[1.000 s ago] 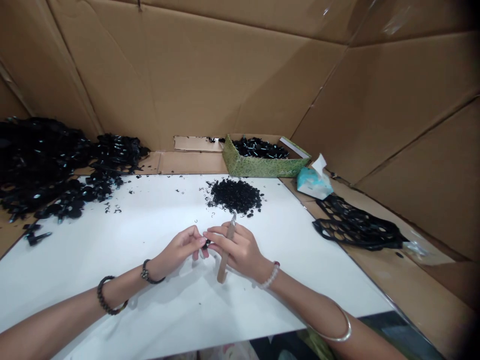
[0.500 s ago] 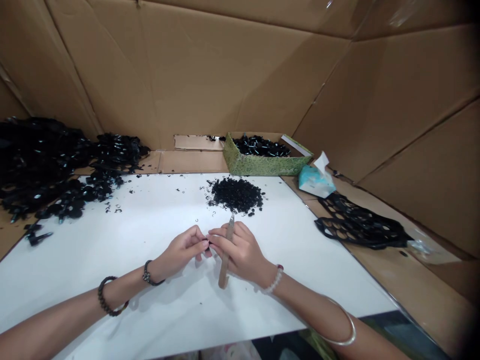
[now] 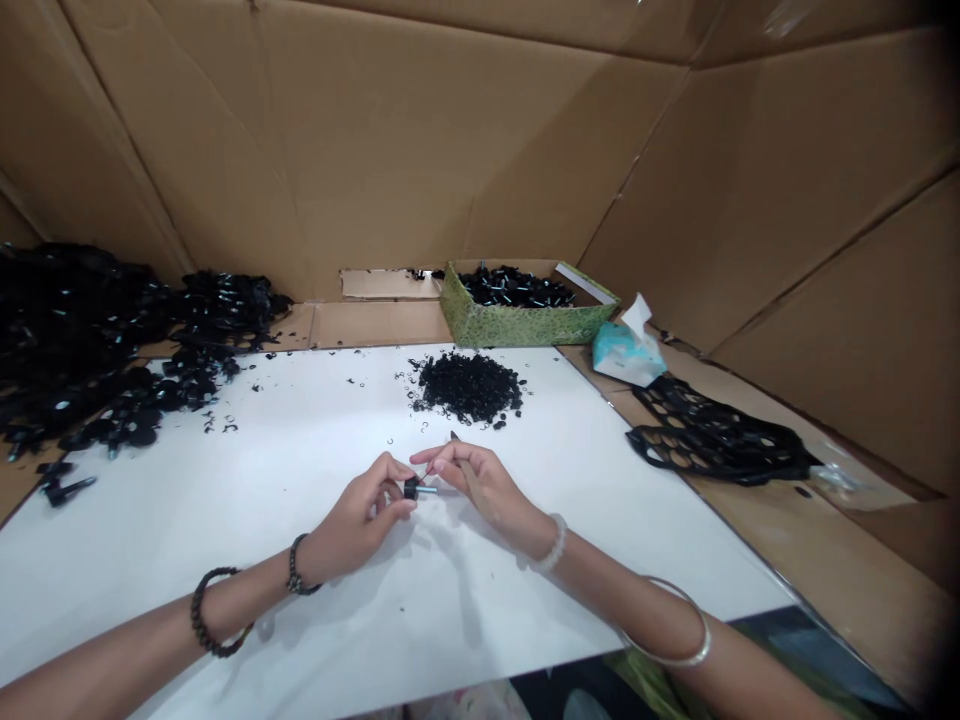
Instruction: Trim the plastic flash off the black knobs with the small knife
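Note:
My left hand [image 3: 365,510] pinches a small black knob with a short metal pin [image 3: 415,489] just above the white board [image 3: 300,560]. My right hand [image 3: 472,478] is closed round a slim tan-handled tool [image 3: 463,467], with its fingertips at the free end of the pin. A heap of tiny black rings [image 3: 469,386] lies on the board just beyond both hands.
A green patterned box [image 3: 525,322] of black parts stands at the back. A big pile of black knobs [image 3: 90,340] fills the left side. A tissue pack [image 3: 628,350] and black perforated sheets [image 3: 712,445] lie on the right. Cardboard walls enclose the area.
My right hand has tilted the tool down, so its handle no longer hangs below the hand. The knob's metal pin now shows between my two hands.

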Available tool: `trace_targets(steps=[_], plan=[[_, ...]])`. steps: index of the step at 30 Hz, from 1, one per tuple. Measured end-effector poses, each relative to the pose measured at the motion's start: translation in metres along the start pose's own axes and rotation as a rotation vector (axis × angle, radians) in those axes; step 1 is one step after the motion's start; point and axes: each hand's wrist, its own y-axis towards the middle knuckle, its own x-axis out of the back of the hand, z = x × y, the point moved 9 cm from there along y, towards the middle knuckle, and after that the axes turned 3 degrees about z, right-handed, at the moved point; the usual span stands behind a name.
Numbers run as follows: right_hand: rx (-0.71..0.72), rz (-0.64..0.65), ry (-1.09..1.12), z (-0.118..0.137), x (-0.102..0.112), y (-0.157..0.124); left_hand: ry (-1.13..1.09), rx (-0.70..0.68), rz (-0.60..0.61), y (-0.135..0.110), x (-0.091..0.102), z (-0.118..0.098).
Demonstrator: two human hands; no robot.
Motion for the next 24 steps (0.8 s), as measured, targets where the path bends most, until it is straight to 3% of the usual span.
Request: trace_targets(steps=[7, 11, 15, 20, 24], plan=[[0.198, -0.062, -0.023, 0.016, 0.004, -0.001, -0.462, 0.082, 0.008, 0.007, -0.001, 0.011], [0.194, -0.034, -0.014, 0.014, -0.002, -0.002, -0.540, 0.080, 0.044, 0.007, -0.004, 0.006], [0.216, -0.083, -0.085, 0.017, 0.002, -0.004, -0.525, 0.100, -0.069, 0.006, 0.001, 0.005], [0.413, -0.189, -0.299, 0.037, 0.001, -0.015, -0.551, 0.120, -0.177, 0.005, 0.003, 0.005], [0.783, -0.199, -0.641, 0.071, -0.022, -0.042, -0.631, 0.199, -0.317, 0.005, 0.017, 0.020]])
